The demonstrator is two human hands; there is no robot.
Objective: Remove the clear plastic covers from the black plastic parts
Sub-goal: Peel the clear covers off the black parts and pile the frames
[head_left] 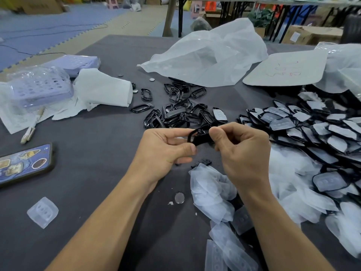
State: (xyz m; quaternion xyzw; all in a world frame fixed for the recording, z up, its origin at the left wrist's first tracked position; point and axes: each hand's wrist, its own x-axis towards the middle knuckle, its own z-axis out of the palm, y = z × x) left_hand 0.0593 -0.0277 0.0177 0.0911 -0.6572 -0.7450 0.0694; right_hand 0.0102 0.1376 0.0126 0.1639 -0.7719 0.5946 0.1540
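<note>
Right, both hands meet over the middle of the bench (97, 173), and between them sits one black plastic part (199, 138), a loop-shaped frame held up off the dark surface. The left hand (166, 149) pinches the near end between thumb and forefinger, with the rest of that hand curled underneath. The right hand (240, 153) takes the other end, thumb on top and fingers (216, 133) folded tight round it. A grip at each end reads to me as a hold for flexing or twisting the frame so its cover comes free. Is a clear cover on this piece right now? I can't tell, because the knuckles hide its face.

Look at how the bench is laid out, because it's sorted by stage. Off to the right lies a wide heap of covered parts (312, 130), black rims with cloudy film across them, close to the right hand: that's the supply, I'd say. Just beyond the hands is a scatter of bare black frames (175, 112), open in the middle and glossy, so that's where finished ones go. Under the right wrist and trailing toward the near edge sits a drift of loose clear covers (213, 192), dropped where the hands work. One stray clear cover (42, 212) lies apart at the near left, and a phone (23, 165) rests further left, out of the way.

Judging by the piles, plenty of covered pieces remain.
</note>
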